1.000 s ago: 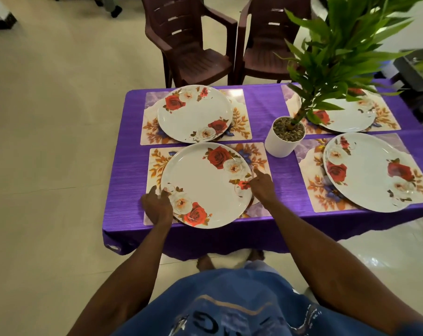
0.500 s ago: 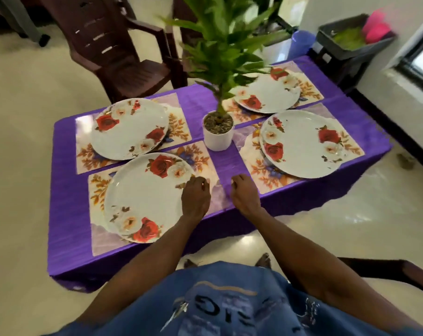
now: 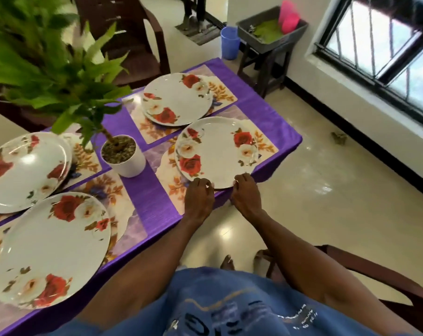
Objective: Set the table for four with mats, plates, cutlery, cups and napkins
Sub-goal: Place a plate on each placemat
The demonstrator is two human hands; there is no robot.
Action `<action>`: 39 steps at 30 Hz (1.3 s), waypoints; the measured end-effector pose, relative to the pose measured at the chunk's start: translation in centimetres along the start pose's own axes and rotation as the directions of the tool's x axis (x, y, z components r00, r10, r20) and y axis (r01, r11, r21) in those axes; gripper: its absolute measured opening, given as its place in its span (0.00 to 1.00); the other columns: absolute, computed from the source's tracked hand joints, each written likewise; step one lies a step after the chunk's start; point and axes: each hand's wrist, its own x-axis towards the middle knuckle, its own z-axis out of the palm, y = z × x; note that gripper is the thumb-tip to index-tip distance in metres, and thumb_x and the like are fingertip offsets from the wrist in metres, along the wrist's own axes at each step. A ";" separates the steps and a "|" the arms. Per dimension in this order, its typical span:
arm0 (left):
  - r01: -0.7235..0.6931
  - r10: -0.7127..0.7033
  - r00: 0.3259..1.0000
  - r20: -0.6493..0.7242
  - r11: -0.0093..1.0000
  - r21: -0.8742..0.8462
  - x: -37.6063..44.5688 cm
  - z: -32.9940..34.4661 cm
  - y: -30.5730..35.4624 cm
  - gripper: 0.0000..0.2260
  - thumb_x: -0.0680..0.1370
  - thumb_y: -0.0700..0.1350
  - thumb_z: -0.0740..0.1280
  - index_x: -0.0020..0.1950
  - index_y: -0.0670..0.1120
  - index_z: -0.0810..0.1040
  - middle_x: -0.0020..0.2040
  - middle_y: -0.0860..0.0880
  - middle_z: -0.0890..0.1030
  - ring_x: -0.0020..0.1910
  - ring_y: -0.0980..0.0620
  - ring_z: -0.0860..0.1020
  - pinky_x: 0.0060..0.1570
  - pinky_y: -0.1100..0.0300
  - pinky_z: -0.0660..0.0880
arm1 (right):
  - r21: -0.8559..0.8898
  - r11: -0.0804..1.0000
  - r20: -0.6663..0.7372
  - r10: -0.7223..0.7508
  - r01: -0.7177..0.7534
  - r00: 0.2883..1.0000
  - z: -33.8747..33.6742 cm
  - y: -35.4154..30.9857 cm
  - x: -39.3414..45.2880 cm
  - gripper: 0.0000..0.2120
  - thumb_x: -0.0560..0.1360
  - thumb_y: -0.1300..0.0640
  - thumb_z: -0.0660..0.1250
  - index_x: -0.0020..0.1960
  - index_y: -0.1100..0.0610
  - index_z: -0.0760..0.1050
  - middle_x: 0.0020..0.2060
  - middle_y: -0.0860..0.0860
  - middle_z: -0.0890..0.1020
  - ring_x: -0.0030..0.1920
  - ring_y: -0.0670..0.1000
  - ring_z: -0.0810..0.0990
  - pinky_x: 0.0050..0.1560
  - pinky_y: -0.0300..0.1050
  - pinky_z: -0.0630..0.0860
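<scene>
I have both hands at the near rim of the rose-patterned plate (image 3: 217,154) on the right front place. My left hand (image 3: 199,197) curls its fingers against the rim and my right hand (image 3: 245,195) does the same just beside it; whether either is truly pinching the plate or only touching its edge, I cannot tell. That plate sits on its floral placemat (image 3: 168,177), close to the table's corner, its near rim at the table edge.

As I judge it, mats and plates are done: the far right plate (image 3: 177,99), the near left plate (image 3: 51,248) and the far left plate (image 3: 23,170) each rest on a mat on the purple tablecloth (image 3: 147,202), with the potted plant (image 3: 123,155) between them. No cutlery, cups or napkins are on the table. A blue cup (image 3: 230,42) and pink cups (image 3: 289,16) stand by the grey tray (image 3: 271,32) on the stool beyond, so those items are still to come.
</scene>
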 end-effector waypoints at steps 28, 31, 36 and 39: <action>0.717 -0.656 0.579 -0.484 0.693 -0.081 12.8 2.6 -0.9 0.18 0.74 0.42 0.68 0.62 0.40 0.73 0.60 0.38 0.74 0.60 0.38 0.72 0.59 0.44 0.68 | 0.006 0.999 0.217 0.045 -0.047 0.975 -1.0 3.6 23.2 0.13 0.77 0.64 0.59 0.60 0.66 0.71 0.57 0.62 0.74 0.57 0.63 0.74 0.56 0.55 0.72; 0.801 -0.751 0.490 -0.443 0.588 -0.110 11.8 2.6 -1.7 0.15 0.77 0.46 0.66 0.61 0.41 0.75 0.61 0.40 0.76 0.60 0.39 0.73 0.61 0.45 0.67 | 0.043 0.997 0.276 0.047 -0.061 0.960 -1.1 3.5 24.2 0.13 0.77 0.63 0.58 0.61 0.66 0.71 0.59 0.62 0.73 0.58 0.63 0.74 0.56 0.55 0.72; 0.827 -0.812 0.448 -0.374 0.535 -0.173 11.2 3.2 -1.3 0.14 0.77 0.48 0.64 0.58 0.41 0.78 0.57 0.41 0.81 0.56 0.40 0.78 0.61 0.46 0.71 | 0.078 0.995 0.366 0.036 -0.069 0.930 -1.9 3.6 25.0 0.18 0.72 0.65 0.63 0.61 0.66 0.71 0.58 0.61 0.75 0.58 0.63 0.73 0.58 0.58 0.72; 0.821 -0.836 0.425 -0.348 0.518 -0.241 11.2 3.1 -1.2 0.13 0.78 0.46 0.65 0.60 0.42 0.78 0.58 0.42 0.81 0.57 0.41 0.78 0.61 0.47 0.73 | 0.097 0.992 0.367 0.037 -0.078 0.930 -1.8 3.8 25.2 0.16 0.73 0.63 0.62 0.60 0.65 0.71 0.57 0.60 0.76 0.57 0.63 0.75 0.55 0.57 0.74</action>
